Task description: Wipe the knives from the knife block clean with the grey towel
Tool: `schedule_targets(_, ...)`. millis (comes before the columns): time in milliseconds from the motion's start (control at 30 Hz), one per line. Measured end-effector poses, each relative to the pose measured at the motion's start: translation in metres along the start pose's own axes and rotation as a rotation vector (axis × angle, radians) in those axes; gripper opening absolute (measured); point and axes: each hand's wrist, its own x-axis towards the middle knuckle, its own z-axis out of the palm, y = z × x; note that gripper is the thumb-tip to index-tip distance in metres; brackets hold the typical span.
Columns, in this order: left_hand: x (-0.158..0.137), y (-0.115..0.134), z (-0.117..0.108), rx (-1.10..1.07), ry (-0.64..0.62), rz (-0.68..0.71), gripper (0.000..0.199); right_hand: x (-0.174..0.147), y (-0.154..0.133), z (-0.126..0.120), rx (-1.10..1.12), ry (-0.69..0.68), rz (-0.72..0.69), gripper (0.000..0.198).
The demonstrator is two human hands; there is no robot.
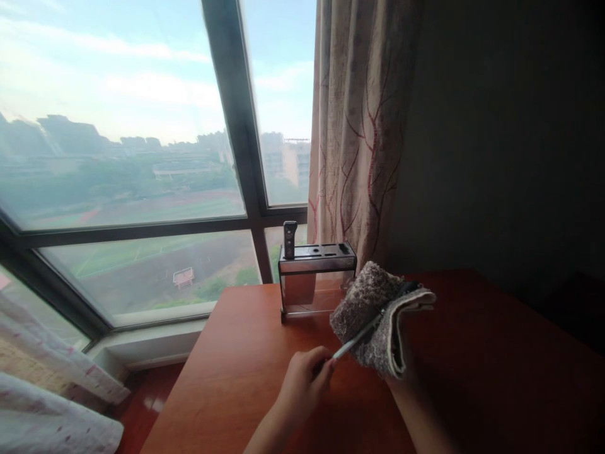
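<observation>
My left hand [312,373] is closed around the near end of a slim, pale tool handle [352,342]. The handle runs up and right against a folded, shaggy grey-brown cloth [363,302] with a white underside. A dark part [410,287] shows along the cloth's fold in line with the handle, but its kind is unclear. Behind and below the cloth is my right hand [397,383], holding it up off the table; its fingers are hidden. Just beyond, a clear-sided knife block [317,265] stands upright, with a black riveted knife handle [290,239] sticking out of its top.
The reddish-brown wooden table [236,366] spreads beneath my hands. At its far side hang a patterned curtain [359,126] and a large window [123,151] with dark frames. A pale cloth with dots [51,410] lies at the lower left, beside the floor.
</observation>
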Motion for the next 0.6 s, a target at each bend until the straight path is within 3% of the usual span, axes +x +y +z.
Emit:
schedule_targets(100, -0.001, 0.001, 0.004, -0.153, -0.068, -0.059, 0.039, 0.001, 0.005, -0.003, 0.087, -0.011, 0.101, 0.050)
schedule_targets(300, -0.005, 0.007, 0.008, -0.367, -0.277, -0.223, 0.049, 0.002, 0.018, -0.011, -0.009, 0.214, 0.042, 0.036)
schedule_targets(433, -0.006, 0.007, 0.011, -0.403, -0.258, -0.233, 0.046, 0.004, 0.017, -0.014, -0.096, 0.220, 0.012, 0.027)
schedule_targets(600, -0.005, 0.005, 0.010, -0.360, -0.134, -0.201, 0.046, 0.006, 0.009, -0.009, -0.087, 0.193, 0.034, 0.023)
